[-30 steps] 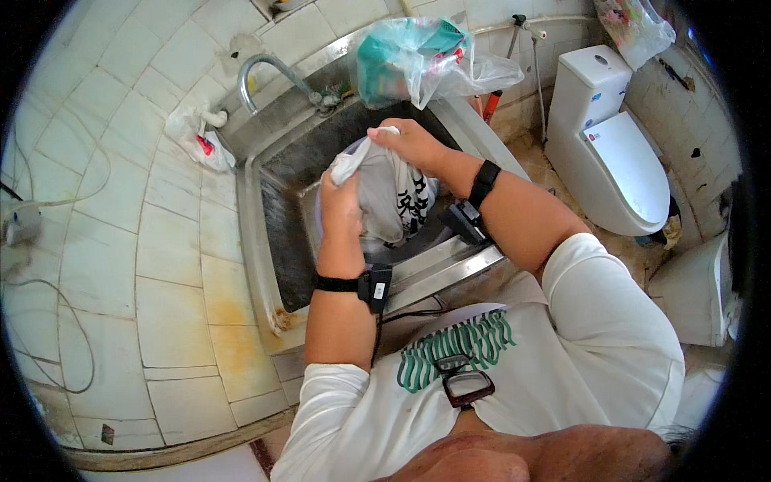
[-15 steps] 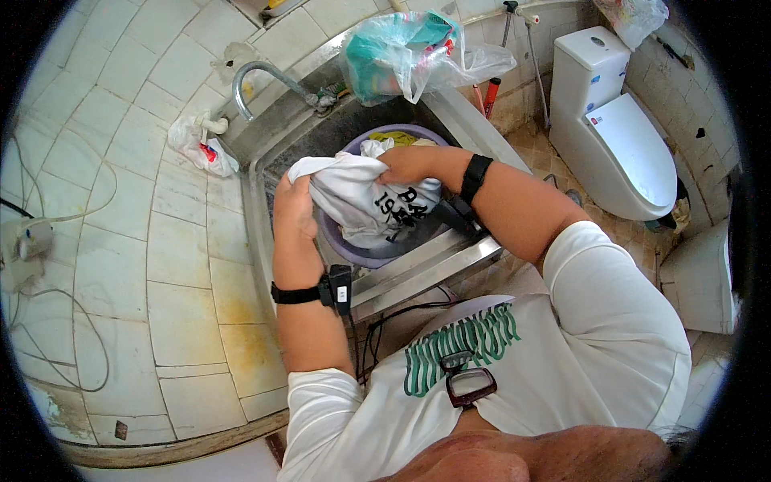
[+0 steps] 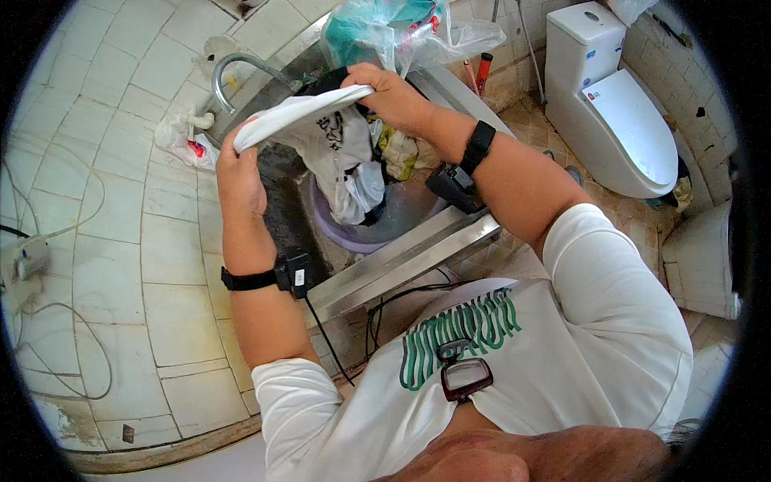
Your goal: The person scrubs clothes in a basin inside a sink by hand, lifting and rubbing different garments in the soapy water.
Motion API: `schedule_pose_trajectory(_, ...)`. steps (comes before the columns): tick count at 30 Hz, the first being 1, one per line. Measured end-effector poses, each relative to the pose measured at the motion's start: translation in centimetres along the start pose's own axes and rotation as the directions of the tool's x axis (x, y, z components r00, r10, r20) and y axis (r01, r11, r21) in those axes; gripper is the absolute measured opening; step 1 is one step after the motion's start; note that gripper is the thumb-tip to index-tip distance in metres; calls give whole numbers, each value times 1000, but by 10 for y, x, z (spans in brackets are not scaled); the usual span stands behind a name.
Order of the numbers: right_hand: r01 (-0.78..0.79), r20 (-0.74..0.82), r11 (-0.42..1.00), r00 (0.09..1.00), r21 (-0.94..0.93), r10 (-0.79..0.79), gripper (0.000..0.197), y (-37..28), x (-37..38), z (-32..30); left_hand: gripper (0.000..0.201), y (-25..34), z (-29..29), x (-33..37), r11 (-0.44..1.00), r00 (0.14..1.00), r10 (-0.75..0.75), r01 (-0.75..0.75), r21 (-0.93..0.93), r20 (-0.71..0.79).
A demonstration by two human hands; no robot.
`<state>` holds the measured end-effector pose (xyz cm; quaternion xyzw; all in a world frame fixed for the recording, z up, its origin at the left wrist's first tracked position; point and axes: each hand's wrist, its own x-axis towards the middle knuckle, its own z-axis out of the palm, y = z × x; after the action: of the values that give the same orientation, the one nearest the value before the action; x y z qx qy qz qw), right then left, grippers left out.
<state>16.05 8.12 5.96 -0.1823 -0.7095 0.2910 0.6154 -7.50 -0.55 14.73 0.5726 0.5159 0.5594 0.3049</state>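
A white shirt with black lettering [image 3: 312, 138] hangs stretched between my hands above the sink. My left hand [image 3: 241, 181] is closed on one end of its edge, at the sink's left side. The other end is in the closed fingers of my right hand [image 3: 389, 95], farther back and to the right. The lower part of the shirt drapes down into a purple basin [image 3: 323, 221], which holds water. Beside it in the basin lies yellowish and pale cloth [image 3: 404, 153].
The basin stands in a metal sink [image 3: 365, 277] with a curved faucet [image 3: 229, 64] at the back left. Plastic bags [image 3: 385, 36] sit on the far edge; a smaller white bag [image 3: 183, 140] is at the left. A white toilet [image 3: 622, 124] stands to the right.
Both hands have moved up and away, the left one also leftward. The shirt has been raised and spread between them, uncovering more of the basin and the yellowish cloth.
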Motion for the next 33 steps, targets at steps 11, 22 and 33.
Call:
schedule_pose_trajectory(11, 79, 712, 727, 300, -682, 635, 27, 11, -33, 15, 39, -65, 27, -33, 815, 580, -406, -119, 566, 706)
schedule_pose_trajectory(22, -79, 545, 545, -260, -835, 797, 45, -2, -38, 11, 58, -123, 89, -34, 669, 51, -679, -367, 646, 732)
schedule_pose_trajectory(33, -67, 503, 505, -268, -860, 822, 46, -15, -34, 10, 58, -154, 122, -43, 464, -34, -822, -620, 633, 569)
